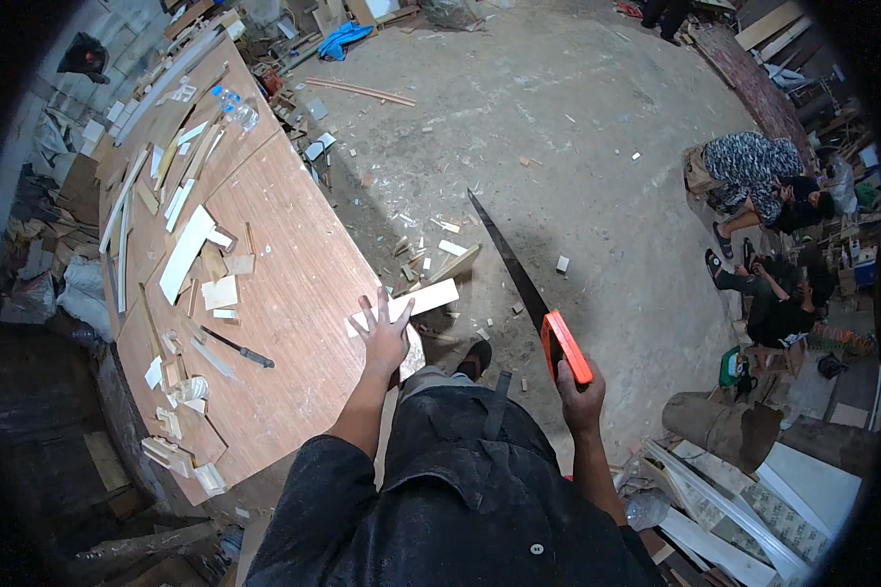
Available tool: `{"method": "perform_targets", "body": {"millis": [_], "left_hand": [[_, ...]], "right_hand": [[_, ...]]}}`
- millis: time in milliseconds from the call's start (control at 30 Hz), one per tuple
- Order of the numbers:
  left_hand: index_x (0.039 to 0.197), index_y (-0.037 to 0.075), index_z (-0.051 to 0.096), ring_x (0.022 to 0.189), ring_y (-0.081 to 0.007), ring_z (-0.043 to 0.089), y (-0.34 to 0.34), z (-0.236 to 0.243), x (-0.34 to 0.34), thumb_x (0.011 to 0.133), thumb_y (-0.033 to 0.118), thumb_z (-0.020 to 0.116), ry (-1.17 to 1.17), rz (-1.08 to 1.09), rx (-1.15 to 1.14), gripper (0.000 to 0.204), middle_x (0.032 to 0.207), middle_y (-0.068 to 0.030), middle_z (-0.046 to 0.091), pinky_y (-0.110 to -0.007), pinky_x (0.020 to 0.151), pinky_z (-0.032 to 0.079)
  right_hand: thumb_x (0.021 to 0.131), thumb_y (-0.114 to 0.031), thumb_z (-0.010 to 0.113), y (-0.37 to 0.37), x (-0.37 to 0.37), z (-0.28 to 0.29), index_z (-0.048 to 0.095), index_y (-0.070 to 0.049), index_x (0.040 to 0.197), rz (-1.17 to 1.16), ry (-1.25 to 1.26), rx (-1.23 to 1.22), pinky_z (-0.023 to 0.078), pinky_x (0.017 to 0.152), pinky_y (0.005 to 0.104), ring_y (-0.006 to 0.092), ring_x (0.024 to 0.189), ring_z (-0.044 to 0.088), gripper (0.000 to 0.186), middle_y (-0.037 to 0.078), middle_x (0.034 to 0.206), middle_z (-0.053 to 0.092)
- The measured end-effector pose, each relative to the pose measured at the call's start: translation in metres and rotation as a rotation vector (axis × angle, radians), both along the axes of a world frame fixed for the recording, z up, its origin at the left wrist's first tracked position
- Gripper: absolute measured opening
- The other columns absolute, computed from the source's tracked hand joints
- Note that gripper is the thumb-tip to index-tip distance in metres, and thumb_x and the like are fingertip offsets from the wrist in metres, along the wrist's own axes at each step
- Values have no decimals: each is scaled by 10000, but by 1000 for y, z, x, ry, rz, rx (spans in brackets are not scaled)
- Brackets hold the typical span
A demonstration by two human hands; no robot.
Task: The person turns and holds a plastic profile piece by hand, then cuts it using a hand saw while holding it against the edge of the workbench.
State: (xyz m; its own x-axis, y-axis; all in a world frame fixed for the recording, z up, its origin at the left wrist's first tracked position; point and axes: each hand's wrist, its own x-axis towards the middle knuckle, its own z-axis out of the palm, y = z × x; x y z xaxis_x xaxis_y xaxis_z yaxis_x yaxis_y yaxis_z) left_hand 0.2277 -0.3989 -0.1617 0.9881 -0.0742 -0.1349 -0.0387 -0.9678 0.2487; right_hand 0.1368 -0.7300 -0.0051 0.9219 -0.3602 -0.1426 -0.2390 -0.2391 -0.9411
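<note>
Currently, left hand point(387, 342) splayed over a flat white strip point(431, 297) at the wood-grained table's point(294, 245) edge; right hand point(580, 391) closed round a tapered, orange-handled saw point(530, 293).

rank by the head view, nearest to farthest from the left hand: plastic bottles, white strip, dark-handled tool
1. White strip: directly under the left hand, touching it.
2. Dark-handled tool: on the tabletop, left of the hand.
3. Plastic bottles: near the table's far end.
</note>
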Motion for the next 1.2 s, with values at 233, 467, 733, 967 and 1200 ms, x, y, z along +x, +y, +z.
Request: {"method": "perform_targets", "body": {"millis": [233,467,733,967,1200], "left_hand": [[1415,324,530,1469,-503,148,15,-9,-8,890,57,569,-67,-29,-27,590,1595,-167,271,-739,1112,40],[1283,62,564,1382,-400,352,12,7,1,855,126,693,-292,-70,-266,452,1419,-159,481,-488,1162,291],[1274,22,554,1135,-388,545,18,14,23,863,255,718,-132,-66,-193,500,1235,-202,558,-459,963,461],[1202,3,618,657,-167,610,-34,108,87,1010,346,550,387,247,-804,399,747,-67,605,-311,613,498],[1001,-59,616,554,-130,584,-59,121,134,1046,437,437,367,236,-1227,529,716,-66,622,-286,502,494]], "right_hand": [[914,-143,668,-5,-4,-9,615,-3,920,-1,-61,-54,428,662,296,132,706,507,150,33,768,526],[912,-151,678,-11,-6,-17,623,0,933,-38,-27,-18,434,662,293,133,704,516,162,34,768,534],[917,-164,672,-11,-1,-17,640,9,966,-72,31,0,450,685,306,131,737,538,182,42,802,571],[918,-171,670,-33,-6,-33,644,21,982,-165,79,66,455,706,304,139,755,543,204,45,822,580],[934,-171,653,-40,-1,-18,620,14,978,-169,-74,-31,449,728,290,126,778,526,194,32,832,564]]}}
